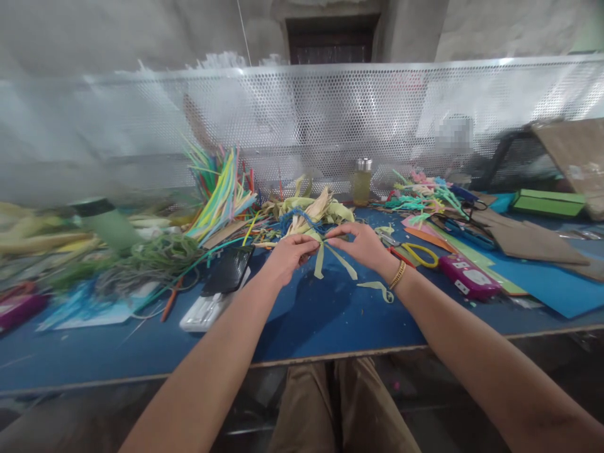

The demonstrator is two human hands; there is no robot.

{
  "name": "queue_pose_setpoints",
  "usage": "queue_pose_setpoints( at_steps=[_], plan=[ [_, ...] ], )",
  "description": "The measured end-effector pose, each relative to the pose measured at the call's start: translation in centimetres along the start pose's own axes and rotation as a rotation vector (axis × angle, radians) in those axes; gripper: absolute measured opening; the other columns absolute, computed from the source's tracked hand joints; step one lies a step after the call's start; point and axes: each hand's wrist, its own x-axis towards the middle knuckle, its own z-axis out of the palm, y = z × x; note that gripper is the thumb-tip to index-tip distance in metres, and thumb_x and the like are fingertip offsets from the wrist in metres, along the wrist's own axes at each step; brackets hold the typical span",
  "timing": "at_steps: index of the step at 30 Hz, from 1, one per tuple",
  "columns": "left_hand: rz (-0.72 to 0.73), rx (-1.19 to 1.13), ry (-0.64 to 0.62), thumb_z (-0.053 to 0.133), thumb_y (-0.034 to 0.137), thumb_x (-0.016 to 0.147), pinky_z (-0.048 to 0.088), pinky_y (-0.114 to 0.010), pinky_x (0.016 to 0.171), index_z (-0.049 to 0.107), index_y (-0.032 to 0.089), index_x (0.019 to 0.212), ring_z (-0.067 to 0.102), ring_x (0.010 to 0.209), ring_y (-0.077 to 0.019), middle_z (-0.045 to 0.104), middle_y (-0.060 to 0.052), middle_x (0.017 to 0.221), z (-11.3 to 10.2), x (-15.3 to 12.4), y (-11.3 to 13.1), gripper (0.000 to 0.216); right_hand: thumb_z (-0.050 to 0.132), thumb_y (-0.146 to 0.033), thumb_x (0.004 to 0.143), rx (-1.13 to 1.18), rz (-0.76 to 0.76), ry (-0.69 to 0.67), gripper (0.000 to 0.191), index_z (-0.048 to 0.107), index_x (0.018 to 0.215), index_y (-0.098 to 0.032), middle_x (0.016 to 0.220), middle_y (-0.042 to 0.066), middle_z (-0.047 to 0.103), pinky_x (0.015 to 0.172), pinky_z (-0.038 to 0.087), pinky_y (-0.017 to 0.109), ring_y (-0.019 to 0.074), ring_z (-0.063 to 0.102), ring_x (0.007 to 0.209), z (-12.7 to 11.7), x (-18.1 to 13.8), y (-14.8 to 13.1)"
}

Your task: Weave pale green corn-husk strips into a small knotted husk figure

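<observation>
Both my hands meet over the middle of a blue table (311, 314). My left hand (290, 251) is closed, pinching a bundle of dried corn husk strips (311, 220) tied with blue thread. My right hand (363, 244), with a gold bangle at the wrist, is also closed in a pinch on the same bundle. Two pale husk strips (330, 258) hang down from between my fingers toward the table.
A black phone (229, 270) lies on a white box left of my hands. Coloured strips (221, 189) fan up at the back left. Yellow-handled scissors (415, 251), a pink device (467, 277), a jar (362, 182), and cardboard (528, 242) lie right. Perforated metal screen (330, 113) behind.
</observation>
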Motion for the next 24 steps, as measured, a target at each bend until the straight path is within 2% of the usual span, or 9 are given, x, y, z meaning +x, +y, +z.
queue_pose_setpoints(
  at_steps=[5, 12, 18, 24],
  plan=[
    [-0.005, -0.007, 0.006, 0.083, 0.031, 0.058, 0.033, -0.023, 0.056, 0.066, 0.015, 0.067, 0.052, 0.058, -0.0093, 0.059, 0.000, 0.063, 0.3, -0.2, 0.1, 0.025, 0.070, -0.030, 0.080, -0.068, -0.059, 0.004, 0.009, 0.077, 0.083, -0.025, 0.088, 0.001, 0.075, 0.085, 0.047, 0.033, 0.0185, 0.067, 0.088, 0.3, -0.1, -0.2],
    [0.026, 0.048, -0.001, 0.081, 0.033, 0.060, 0.029, -0.024, 0.052, 0.066, 0.016, 0.067, 0.045, 0.052, -0.0081, 0.056, 0.002, 0.059, 0.4, -0.3, 0.1, 0.023, 0.067, -0.031, 0.082, 0.068, 0.023, -0.034, 0.014, 0.075, 0.079, -0.021, 0.085, 0.002, 0.075, 0.076, 0.048, 0.028, 0.0166, 0.067, 0.081, 0.6, -0.2, -0.7],
    [0.036, 0.076, 0.005, 0.080, 0.035, 0.061, 0.027, -0.025, 0.049, 0.064, 0.016, 0.062, 0.039, 0.048, -0.0082, 0.050, 0.003, 0.053, 0.7, -0.4, -0.2, 0.025, 0.068, -0.032, 0.080, 0.040, 0.063, -0.027, 0.014, 0.074, 0.075, -0.020, 0.082, 0.003, 0.075, 0.073, 0.047, 0.028, 0.0167, 0.065, 0.078, 0.9, -0.3, -0.6],
    [-0.025, -0.015, 0.026, 0.083, 0.037, 0.057, 0.035, -0.025, 0.047, 0.068, 0.015, 0.070, 0.047, 0.048, -0.0098, 0.058, 0.000, 0.056, 1.2, -0.7, -0.1, 0.030, 0.065, -0.028, 0.081, 0.019, 0.091, -0.014, 0.015, 0.072, 0.072, -0.017, 0.078, 0.003, 0.073, 0.070, 0.046, 0.026, 0.0155, 0.063, 0.074, 1.0, -0.2, -0.9]
  ],
)
